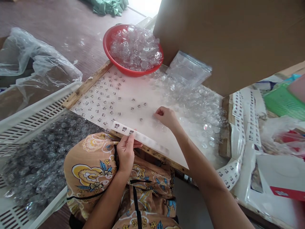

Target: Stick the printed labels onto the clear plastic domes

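Observation:
Between the thumb and fingers of my left hand [127, 149] is a white strip of stickers [140, 137]. Three small black-and-white animal-face prints show near its left end; the rest of it looks blank. My right hand [166, 117] is pinched low over the white board [164, 95]. A tiny dark speck shows at its fingertips, too small to name. Rows of small dark face stickers [111, 107] lie across the board's left side, possibly on clear discs. Loose clear plastic discs [195, 101] are scattered over its right side.
A red basin [133, 73] heaped with clear discs stands at the board's far end. At left is a white slotted crate [38, 109] with many dark-printed discs [50, 152]. Cardboard [228, 41] rises behind a clear bag [188, 68]. Sticker sheets [252, 121] and a green basket [284, 100] lie right.

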A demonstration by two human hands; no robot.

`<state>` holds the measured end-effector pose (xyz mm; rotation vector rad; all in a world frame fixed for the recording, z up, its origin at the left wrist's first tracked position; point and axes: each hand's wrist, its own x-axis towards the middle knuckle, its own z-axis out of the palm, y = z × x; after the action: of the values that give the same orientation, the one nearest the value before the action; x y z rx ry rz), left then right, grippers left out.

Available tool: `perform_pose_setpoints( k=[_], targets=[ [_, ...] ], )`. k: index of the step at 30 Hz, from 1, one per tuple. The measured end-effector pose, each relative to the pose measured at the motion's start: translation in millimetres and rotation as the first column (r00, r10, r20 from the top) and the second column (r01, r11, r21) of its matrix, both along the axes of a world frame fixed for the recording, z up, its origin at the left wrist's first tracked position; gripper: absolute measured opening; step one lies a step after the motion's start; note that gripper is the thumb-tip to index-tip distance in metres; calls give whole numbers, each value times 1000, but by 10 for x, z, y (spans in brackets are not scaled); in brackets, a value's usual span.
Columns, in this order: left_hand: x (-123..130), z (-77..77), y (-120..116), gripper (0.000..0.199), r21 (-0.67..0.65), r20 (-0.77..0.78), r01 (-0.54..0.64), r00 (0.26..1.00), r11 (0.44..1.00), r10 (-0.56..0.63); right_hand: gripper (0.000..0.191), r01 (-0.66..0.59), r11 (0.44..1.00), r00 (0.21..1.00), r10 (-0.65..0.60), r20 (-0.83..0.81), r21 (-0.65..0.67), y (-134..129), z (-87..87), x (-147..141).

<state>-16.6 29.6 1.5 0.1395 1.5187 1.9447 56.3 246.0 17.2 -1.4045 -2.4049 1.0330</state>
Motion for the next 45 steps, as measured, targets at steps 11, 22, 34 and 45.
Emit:
perform_pose_setpoints(
  k=[11,22,34,45],
  targets=[
    [6,-4,-9,37,-3,-25,15,1000,1000,-15,30,-136,968,990,138,5,211,-218,5,-403],
    [1,28,0,27,-23,-100,83,991,996,-85,8,-404,906,852,422,-309,124,-978,364,-191],
    [-15,29,7,23,7,-126,85,989,996,-83,11,-338,884,808,448,-383,322,-1182,383,-96],
    [7,55,16,29,-17,-55,69,996,997,-70,12,-26,993,988,8,-153,-115,-206,59,313]
  ],
)
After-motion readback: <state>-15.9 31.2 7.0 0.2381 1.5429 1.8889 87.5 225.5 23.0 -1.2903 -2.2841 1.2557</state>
